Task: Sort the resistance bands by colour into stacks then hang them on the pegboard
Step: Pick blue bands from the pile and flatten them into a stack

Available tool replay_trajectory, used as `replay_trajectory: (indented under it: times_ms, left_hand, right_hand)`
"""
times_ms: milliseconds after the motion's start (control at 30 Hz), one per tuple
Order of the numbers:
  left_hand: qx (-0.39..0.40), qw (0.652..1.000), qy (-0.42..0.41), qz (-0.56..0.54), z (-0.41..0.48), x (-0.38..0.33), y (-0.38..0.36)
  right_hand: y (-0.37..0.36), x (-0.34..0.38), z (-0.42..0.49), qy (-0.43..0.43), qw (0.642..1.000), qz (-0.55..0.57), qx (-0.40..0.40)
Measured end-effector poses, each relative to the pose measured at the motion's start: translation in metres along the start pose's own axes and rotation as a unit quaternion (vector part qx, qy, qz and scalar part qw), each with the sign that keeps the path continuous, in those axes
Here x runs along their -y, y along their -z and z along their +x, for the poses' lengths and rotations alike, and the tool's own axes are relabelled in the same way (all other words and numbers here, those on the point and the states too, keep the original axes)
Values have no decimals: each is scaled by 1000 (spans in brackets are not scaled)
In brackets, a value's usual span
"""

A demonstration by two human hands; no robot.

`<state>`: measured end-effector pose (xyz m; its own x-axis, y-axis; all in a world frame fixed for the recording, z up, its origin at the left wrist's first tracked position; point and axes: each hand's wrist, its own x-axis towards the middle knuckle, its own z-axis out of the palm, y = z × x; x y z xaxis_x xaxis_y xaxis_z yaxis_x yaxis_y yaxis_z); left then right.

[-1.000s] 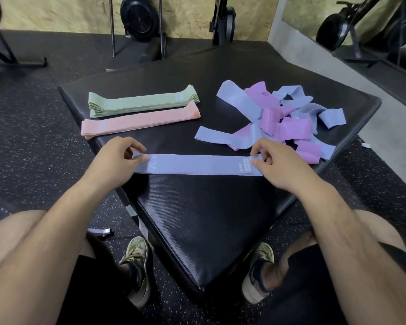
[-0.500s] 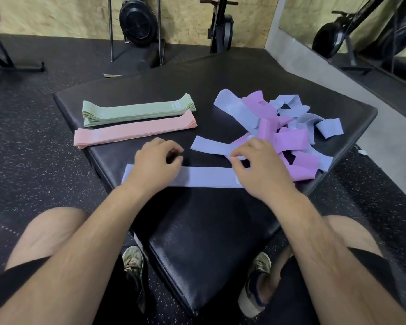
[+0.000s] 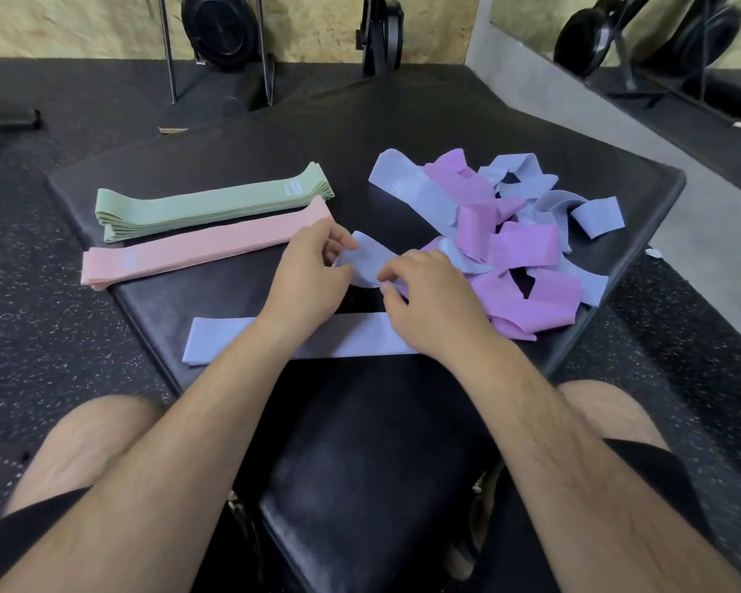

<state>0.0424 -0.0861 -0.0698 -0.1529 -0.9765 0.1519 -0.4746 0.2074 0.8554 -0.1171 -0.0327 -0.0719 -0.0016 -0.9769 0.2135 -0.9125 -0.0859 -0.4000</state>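
On the black padded bench (image 3: 360, 442) a green band stack (image 3: 206, 207) lies at the back left, with a pink band stack (image 3: 189, 252) just in front of it. One flat blue band (image 3: 223, 340) lies nearest me, partly under my forearms. A loose heap of blue and purple bands (image 3: 518, 237) covers the right side. My left hand (image 3: 309, 276) and my right hand (image 3: 433, 306) both pinch a second blue band (image 3: 371, 258) at the heap's left edge, lifted slightly off the pad.
Speckled rubber floor (image 3: 39, 336) surrounds the bench. Weight plates on a rack (image 3: 219, 27) and other gym gear stand by the plywood wall behind. A mirror (image 3: 659, 44) runs along the right. My knees flank the bench's near end. No pegboard is in view.
Both hands let go of the flat blue band lying nearest me, moved forward to the heap, and took hold of another blue band.
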Motion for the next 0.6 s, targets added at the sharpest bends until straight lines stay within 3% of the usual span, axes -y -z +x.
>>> replay_trajectory:
  times_ms: [233, 433, 533, 600]
  left_hand:
    - [15, 990, 15, -143, -17, -9, 17]
    - [43, 976, 47, -210, -35, -9, 38]
    - [84, 965, 30, -245, -39, -7, 47]
    - [74, 977, -14, -200, -41, -6, 50]
  right_hand:
    - [3, 1, 2, 24, 991, 118, -62]
    - [6, 9, -2, 46, 991, 129, 3]
    - [4, 14, -6, 47, 987, 149, 24]
    - [3, 15, -7, 56, 985, 164, 5]
